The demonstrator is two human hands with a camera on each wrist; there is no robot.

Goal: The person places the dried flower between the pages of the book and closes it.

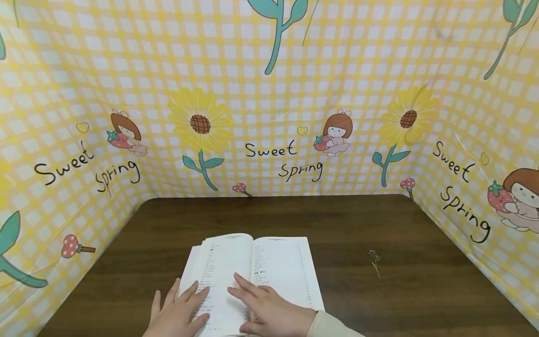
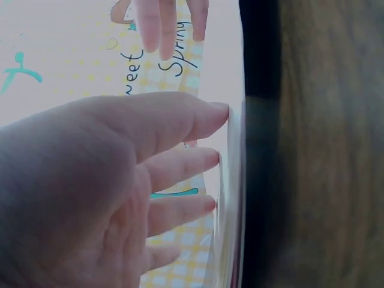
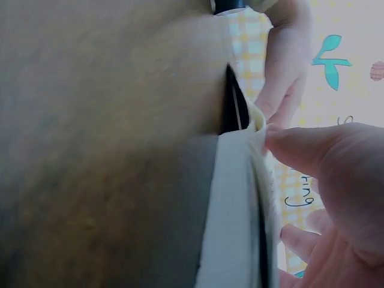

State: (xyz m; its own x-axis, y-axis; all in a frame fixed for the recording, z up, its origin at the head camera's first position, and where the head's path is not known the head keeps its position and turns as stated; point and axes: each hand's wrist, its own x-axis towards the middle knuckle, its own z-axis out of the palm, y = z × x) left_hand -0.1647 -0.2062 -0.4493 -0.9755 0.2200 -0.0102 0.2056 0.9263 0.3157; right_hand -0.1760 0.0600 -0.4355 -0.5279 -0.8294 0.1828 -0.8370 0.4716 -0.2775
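Both hands (image 1: 174,312) (image 1: 275,311) touch the book (image 1: 284,271), fingers (image 1: 188,293) spread.

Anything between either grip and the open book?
Nothing visible: the left grip is on the left page, the right grip is over the book near its middle. The flower lies apart, to the right.

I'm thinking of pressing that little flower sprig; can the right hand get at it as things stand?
Probably yes: the flower sprig lies on the table right of the open book, and nothing visible blocks the right hand.
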